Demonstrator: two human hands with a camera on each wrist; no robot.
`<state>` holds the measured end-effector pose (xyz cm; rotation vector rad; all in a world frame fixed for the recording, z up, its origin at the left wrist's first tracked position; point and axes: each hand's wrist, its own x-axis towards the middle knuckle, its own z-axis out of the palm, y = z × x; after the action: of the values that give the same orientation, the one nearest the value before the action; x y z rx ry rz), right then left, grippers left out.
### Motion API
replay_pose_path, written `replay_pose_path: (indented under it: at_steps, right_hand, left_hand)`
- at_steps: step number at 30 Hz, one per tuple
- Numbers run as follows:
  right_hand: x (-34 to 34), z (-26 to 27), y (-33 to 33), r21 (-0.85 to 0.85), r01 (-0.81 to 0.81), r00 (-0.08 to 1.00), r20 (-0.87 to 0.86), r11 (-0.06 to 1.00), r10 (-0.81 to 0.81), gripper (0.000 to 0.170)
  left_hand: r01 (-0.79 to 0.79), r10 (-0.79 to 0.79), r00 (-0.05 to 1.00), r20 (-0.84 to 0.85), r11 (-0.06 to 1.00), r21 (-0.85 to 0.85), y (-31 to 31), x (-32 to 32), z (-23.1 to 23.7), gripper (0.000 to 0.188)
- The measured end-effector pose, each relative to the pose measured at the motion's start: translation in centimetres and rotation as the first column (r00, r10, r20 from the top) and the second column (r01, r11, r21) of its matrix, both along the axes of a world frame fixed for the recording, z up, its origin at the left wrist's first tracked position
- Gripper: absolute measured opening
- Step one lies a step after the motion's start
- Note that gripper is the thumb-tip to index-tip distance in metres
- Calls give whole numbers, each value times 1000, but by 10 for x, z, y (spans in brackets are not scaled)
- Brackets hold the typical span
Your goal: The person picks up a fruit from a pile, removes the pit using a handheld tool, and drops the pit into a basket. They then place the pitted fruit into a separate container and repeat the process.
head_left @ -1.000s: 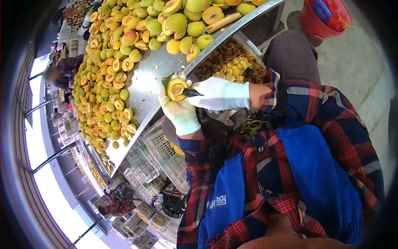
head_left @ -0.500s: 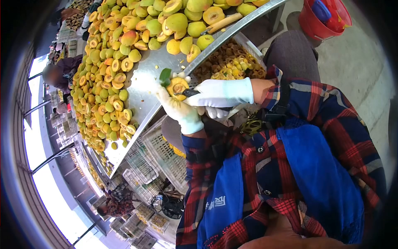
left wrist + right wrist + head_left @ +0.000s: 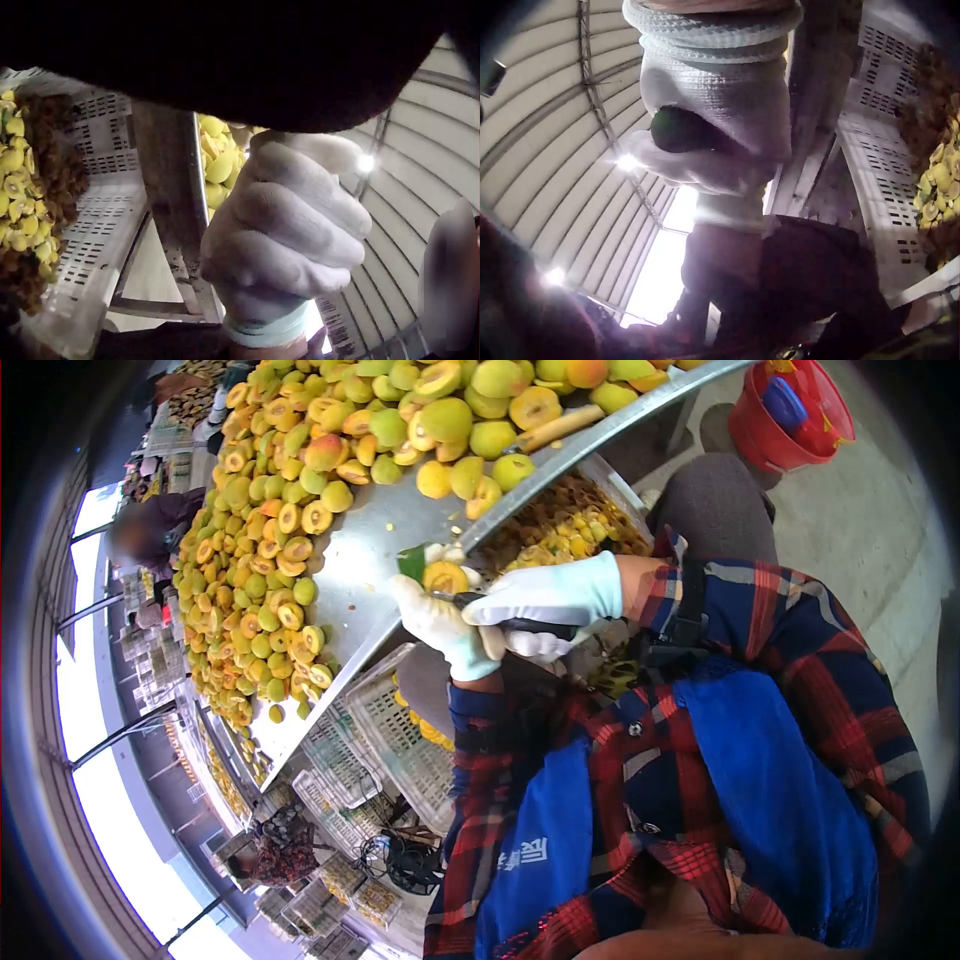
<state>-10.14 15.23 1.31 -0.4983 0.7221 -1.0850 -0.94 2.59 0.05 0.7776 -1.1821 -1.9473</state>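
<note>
A cut yellow fruit half (image 3: 445,577) is held in the gloved left hand (image 3: 447,622), over the near edge of the metal table (image 3: 362,560). A green leaf (image 3: 412,563) shows beside the fruit. In the gloved right hand (image 3: 545,598) is a dark-handled tool (image 3: 540,627), its front end against the fruit's near side. The two hands touch. From the left wrist view, the left hand (image 3: 289,217) has its fingers curled, with the fruit hidden. In the right wrist view the right hand (image 3: 712,127) wraps round the dark handle end (image 3: 676,129).
Piled fruit halves (image 3: 265,600) cover much of the table, with a wooden-handled tool (image 3: 560,430) near its edge. Below the edge stands a crate of scraps (image 3: 625,490). White crates (image 3: 400,730) stand at left, a red bucket (image 3: 760,435) at upper right. Another person (image 3: 160,535) sits across.
The right hand has turned with its tool against the fruit, and the fruit has tilted in the left hand. The whole head view has shifted slightly.
</note>
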Motion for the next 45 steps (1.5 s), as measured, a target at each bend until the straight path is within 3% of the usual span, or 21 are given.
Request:
replay_pose_path:
  at_steps: [3,6,8,11,14,15,17,18,20,22,26,27,31,32,33,35,36,37,40,44,45]
  right_hand:
    - [-8,-5,-4,-139,-55,996,66,989,64,42]
    - [-4,-12,-5,-260,-50,959,-282,964,-26,47]
    - [-4,12,0,-63,-31,953,-303,997,11,43]
    - [-3,12,-3,7,-30,846,-533,1000,29,40]
    - [-7,1,-2,-274,-165,472,-865,948,-168,43]
    - [-8,-10,0,-230,-224,340,-929,947,-146,45]
    - [-18,-15,3,-48,-280,161,-987,959,-3,49]
    - [-25,-7,5,70,-270,115,-988,960,105,50]
    - [-35,-5,18,152,-181,-180,-976,972,119,43]
    - [-43,-3,24,168,-41,-237,-959,985,154,42]
    - [-48,6,25,21,-52,-236,-972,998,8,43]
    - [-50,8,25,14,-43,-259,-966,999,2,42]
    - [-55,0,29,-90,-35,-311,-945,995,-96,38]
    - [-56,2,30,-99,-35,-311,-944,994,-105,38]
    - [-55,7,31,-109,-49,-285,-951,993,-119,37]
    - [-57,5,31,-145,-99,-259,-952,985,-166,35]
    - [-59,11,30,-88,-151,-302,-944,985,-130,36]
    - [-61,19,28,-94,-178,-278,-950,980,-141,36]
    - [-68,24,20,-120,-207,-257,-951,971,-172,37]
    - [-82,22,5,-346,-131,-258,-893,929,-369,34]
    - [-83,25,4,-385,-98,-247,-884,918,-398,33]
  left_hand:
    - [205,-205,979,-19,979,-16,2,0,20,53]
    - [382,-335,916,-221,896,227,-3,5,12,51]
    - [335,-270,941,-204,829,447,0,5,13,52]
    - [392,-302,913,-273,833,391,-5,9,0,51]
    - [595,-429,779,-458,738,320,-30,14,-25,51]
    - [447,-289,880,-376,770,454,-27,14,-20,52]
    - [263,-188,955,-230,895,360,-25,10,-12,56]
    - [261,-164,951,-262,880,396,-23,12,-7,58]
    - [224,-115,955,-275,885,407,-22,10,-9,59]
    - [248,-147,953,-265,882,400,-16,7,-9,61]
    - [248,-265,964,25,927,282,-10,1,1,48]
    - [314,-322,942,96,945,89,-1,8,1,40]
    - [448,-375,843,387,886,-118,12,32,27,37]
    - [430,-331,849,412,885,-175,8,46,36,34]
    - [359,-113,855,506,832,-422,0,64,39,26]
    - [278,56,788,613,856,-437,-27,110,62,17]
    - [286,257,733,630,724,-628,-42,132,64,16]
    - [449,462,463,757,614,-649,-51,151,78,21]
    - [586,613,391,687,410,-699,-73,156,77,27]
    - [590,424,606,672,326,-738,-75,70,56,42]
    - [596,328,609,722,411,-690,-80,48,41,48]
